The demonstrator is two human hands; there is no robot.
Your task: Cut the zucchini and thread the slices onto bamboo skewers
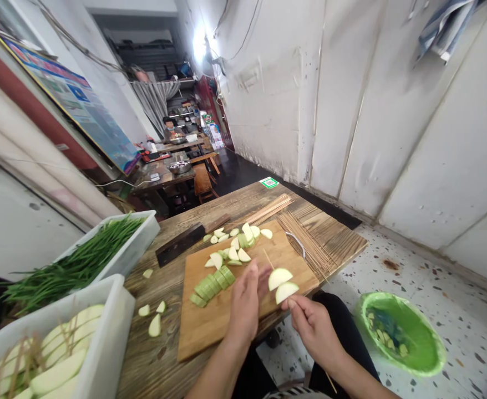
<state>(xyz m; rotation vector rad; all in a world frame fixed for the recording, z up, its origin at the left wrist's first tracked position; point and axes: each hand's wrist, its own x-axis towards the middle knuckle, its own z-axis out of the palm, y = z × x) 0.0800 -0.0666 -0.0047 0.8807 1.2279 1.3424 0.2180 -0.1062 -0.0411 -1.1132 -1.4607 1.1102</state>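
In my right hand [316, 327] a thin bamboo skewer [268, 259] is pinched, with two half-round zucchini slices [280, 279] threaded side by side on it. The skewer's other end sticks out below that hand. My left hand [245, 302] is held upright just left of the slices, fingers stretched out and partly blurred, with nothing visible in it. Both hands are over the near part of a wooden cutting board [206, 338]. On the board lie a row of cut zucchini [213, 286] and a loose pile of pale slices [243, 235].
Beyond the board lie a dark cleaver [181, 244] and bundles of bare skewers [308, 244]. At left stand a white bin of skewered slices [118, 310] and a bin of green chives [85, 249]. A green lined basin [426, 338] sits on the floor, right. A person sits far back.
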